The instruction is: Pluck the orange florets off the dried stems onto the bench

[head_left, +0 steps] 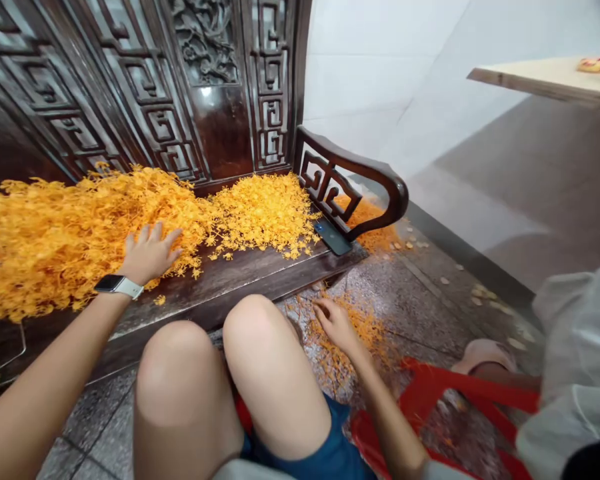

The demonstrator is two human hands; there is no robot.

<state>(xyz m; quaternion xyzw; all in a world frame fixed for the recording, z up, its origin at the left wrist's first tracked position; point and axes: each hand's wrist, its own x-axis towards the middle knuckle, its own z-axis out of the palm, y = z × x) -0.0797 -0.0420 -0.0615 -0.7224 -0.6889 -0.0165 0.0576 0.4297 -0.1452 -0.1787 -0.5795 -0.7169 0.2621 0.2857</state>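
Observation:
My left hand (149, 255), with a watch (119, 286) on the wrist, rests with spread fingers on a large heap of yellow-orange plastic flower pieces (80, 233). This heap lies on a dark wooden bench (245, 267). A smaller, brighter heap of flower pieces (265, 207) adjoins it on the right. Lower down, beside my right knee, my right hand (336, 325) has its fingers curled together above the floor. Whatever it may pinch is too small to make out. Orange stem-like scraps (350, 340) are scattered on the floor beneath that hand.
A phone (333, 237) lies at the bench's right end by the curved armrest (370, 173). Beyond it is another orange pile (375, 227) on the floor. A red plastic stool (460, 383) and a seated person's clothed leg (575, 347) are at right. A tabletop (545, 73) juts in above.

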